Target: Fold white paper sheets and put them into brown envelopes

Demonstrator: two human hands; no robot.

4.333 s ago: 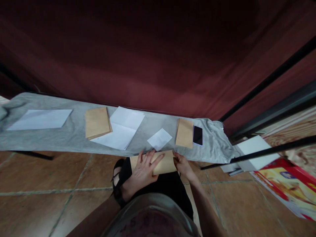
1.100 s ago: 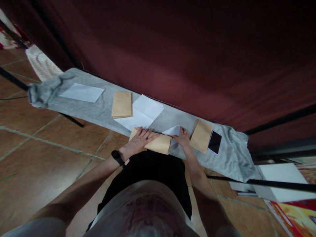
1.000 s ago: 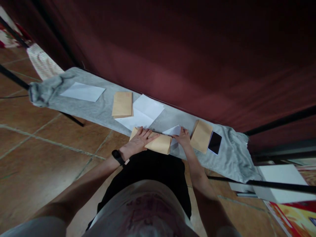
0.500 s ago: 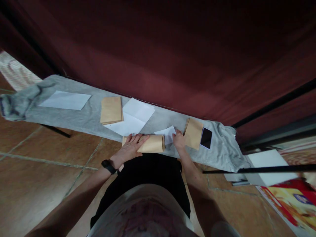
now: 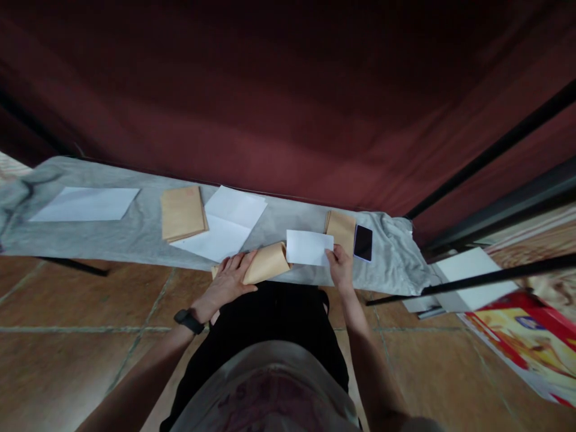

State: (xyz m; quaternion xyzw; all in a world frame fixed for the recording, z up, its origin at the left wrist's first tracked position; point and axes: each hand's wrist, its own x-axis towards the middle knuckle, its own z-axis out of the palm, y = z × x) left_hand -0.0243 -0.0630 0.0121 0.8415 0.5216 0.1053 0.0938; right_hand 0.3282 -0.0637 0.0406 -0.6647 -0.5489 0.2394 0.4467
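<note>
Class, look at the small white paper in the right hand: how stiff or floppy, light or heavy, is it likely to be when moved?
The white paper is probably fairly stiff: the right hand grips one end, yet it looks flat. It seems thin, so likely very light. Its free end might bend if pushed against the brown envelope.

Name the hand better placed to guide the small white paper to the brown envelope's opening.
Probably the right hand: it pinches the small white paper at one end, with the other end near the opening of the brown envelope. The left hand lies over the envelope's opposite end.
</note>
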